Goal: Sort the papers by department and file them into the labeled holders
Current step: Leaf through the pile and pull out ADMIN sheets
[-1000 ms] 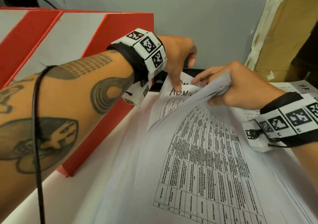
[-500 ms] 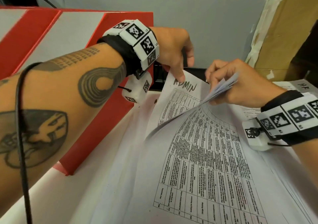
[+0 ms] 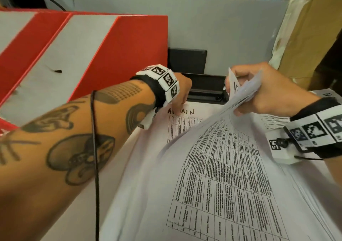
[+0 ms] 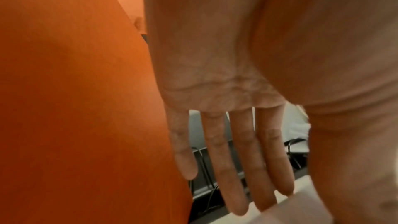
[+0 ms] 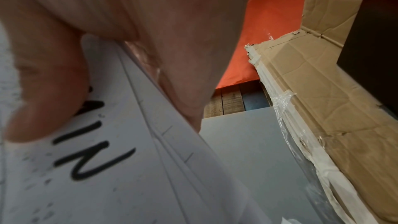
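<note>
The right hand [image 3: 266, 92] pinches up a sheaf of papers [image 3: 222, 166] by its far edge; from the wrist view the thumb [image 5: 43, 77] covers part of a marker word ending "IN". Beneath, a sheet [image 3: 183, 122] headed "ADMIN" lies flat on the stack, and the left hand [image 3: 182, 92], fingers [image 4: 243, 159] straight and together, seems to press its top corner. Red holders [image 3: 120, 51] stand just left.

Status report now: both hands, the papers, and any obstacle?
Right hand grips lifted sheets. Left hand open, fingers on ADMIN page. No obstacle seen.
</note>
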Available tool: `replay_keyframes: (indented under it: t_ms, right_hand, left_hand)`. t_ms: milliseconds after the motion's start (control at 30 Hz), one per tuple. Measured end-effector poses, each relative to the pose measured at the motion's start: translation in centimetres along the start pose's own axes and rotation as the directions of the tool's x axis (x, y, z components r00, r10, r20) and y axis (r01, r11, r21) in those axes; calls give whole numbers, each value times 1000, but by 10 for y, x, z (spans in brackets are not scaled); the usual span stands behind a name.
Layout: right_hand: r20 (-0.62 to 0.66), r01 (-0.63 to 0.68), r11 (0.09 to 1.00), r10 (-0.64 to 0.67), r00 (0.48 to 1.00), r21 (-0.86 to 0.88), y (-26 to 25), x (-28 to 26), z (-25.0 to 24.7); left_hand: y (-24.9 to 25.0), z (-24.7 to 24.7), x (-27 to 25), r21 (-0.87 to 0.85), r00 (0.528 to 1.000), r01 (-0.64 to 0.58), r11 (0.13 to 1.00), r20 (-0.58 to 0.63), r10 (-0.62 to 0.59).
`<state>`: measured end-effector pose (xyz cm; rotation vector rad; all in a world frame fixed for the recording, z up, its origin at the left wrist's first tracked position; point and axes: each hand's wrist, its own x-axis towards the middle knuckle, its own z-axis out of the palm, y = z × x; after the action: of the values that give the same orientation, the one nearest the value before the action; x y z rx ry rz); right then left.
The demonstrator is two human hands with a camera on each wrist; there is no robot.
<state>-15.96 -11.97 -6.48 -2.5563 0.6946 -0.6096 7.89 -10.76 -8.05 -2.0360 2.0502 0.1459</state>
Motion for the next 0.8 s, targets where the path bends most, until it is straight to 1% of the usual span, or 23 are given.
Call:
replay_keyframes:
  t_ms: [67, 133, 233, 333, 467, 567, 700, 800]
  right_hand:
    - [17, 2, 1000, -2, 1000, -17, -4, 0, 0]
    - [28, 2, 1000, -2, 1000, -13, -5, -1, -1]
    - [36, 4, 1000, -4, 999, -14, -5, -1, -1]
    - [34, 14, 1000, -14, 999, -1, -6, -2, -1]
    - [57, 37, 999, -38, 998, 20, -8, -2, 2]
    - [70, 49, 998, -51, 996, 38, -10, -2, 3]
    - [72, 51, 997, -55, 996, 56, -11, -3, 2]
    - [73, 43, 998, -47, 996, 51, -12, -4, -1]
  left_hand:
    - [-1, 5, 3, 9, 998, 17, 1000, -67, -16]
    - [-4, 8, 7, 7, 995, 31, 999, -98, -30]
    - [-8, 10, 6, -28, 993, 33, 999, -116, -36]
    - [-10, 8, 5, -40, 992, 4, 999, -126, -9]
    - [-11, 0, 2, -23, 990, -33, 999, -140, 30]
    - [-9, -7, -1, -14, 987, -40, 999, -159, 37]
    - [-9, -15, -3, -85, 980, -60, 995, -192, 43]
    - [-9, -20, -7, -133, 987, -66, 989, -157, 45]
